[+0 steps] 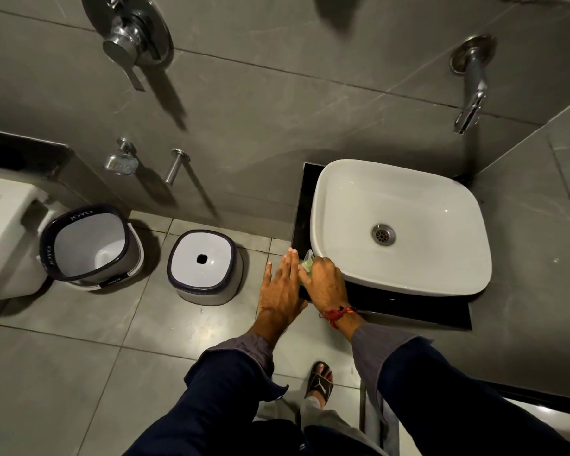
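Beside basin (317, 222), right hand (325, 282) grips packet (306, 265).

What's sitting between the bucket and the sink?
In the head view, a white stool stands on the floor between bucket and sink; nearer the sink are the left hand and right hand.

Grey tiled walls (277, 110) and floor (79, 340) surround a white basin (408, 205), bucket (83, 213), stool (204, 268).
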`<state>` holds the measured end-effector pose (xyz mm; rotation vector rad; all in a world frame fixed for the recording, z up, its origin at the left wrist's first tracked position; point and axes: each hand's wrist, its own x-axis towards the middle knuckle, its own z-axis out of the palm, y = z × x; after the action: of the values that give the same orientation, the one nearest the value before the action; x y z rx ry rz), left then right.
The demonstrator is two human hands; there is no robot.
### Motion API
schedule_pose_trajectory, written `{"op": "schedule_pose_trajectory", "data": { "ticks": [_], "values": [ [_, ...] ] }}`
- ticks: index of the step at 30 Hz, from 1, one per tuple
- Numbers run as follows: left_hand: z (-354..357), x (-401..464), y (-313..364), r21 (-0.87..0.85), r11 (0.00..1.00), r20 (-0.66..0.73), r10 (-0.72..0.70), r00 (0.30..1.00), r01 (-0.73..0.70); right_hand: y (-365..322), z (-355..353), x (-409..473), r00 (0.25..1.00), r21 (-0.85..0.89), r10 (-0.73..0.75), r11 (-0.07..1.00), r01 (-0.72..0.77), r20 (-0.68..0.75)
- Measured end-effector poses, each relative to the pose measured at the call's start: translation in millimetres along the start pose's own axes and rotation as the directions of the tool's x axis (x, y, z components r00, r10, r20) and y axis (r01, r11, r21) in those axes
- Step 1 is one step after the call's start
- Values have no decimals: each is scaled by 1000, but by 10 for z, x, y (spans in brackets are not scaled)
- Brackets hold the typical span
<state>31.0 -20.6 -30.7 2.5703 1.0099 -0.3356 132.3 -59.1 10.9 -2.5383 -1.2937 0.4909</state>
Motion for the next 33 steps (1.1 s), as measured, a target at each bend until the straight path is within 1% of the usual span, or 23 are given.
{"op": "schedule_pose_trajectory", "data": {
  "ticks": [2, 4, 8, 12, 17, 20, 22, 26, 28, 31, 33],
  "values": [
    [-2, -5, -6, -6, 1000, 1, 5, 1000, -5, -19, 7, -26, 999, 28, 30, 999, -29, -29],
    [10, -14, -9, -2, 1000, -1, 9, 1000, -9, -29, 16, -41, 999, 63, 20, 998, -17, -47],
    [53, -8, -6, -5, 1000, -10, 6, 1000, -6, -27, 16, -5, 1000, 22, -18, 1000, 18, -8],
    [68, 22, -8, -15, 1000, -9, -1, 1000, 1, -117, -2, 3, 1000, -44, 30, 999, -30, -5],
    [79, 4, -11, -16, 1000, -29, -1, 1000, 1, -102, -25, -32, 996, 17, 86, 996, -86, -18],
    [98, 7, -13, -16, 1000, -34, -1, 999, 1, -55, -2, -61, 999, 43, 48, 998, -47, -23],
    [119, 9, -12, -11, 1000, -37, 4, 999, -4, -41, 13, -56, 1000, 22, 17, 1000, -17, -15],
    [148, 43, -14, -3, 1000, -41, -9, 999, 8, -88, 26, -51, 999, -5, 36, 999, -36, -23],
    [154, 67, -18, -7, 1000, -42, -17, 999, 17, -96, 26, -65, 998, 20, 55, 998, -54, -42],
    [164, 73, -25, -23, 999, -40, -26, 999, 25, -39, 1, -107, 995, 106, 88, 991, -84, -36],
    [170, 58, -28, -14, 999, -39, -32, 999, 32, 39, -37, -140, 994, 111, 81, 991, -72, -73]
  ]
}}
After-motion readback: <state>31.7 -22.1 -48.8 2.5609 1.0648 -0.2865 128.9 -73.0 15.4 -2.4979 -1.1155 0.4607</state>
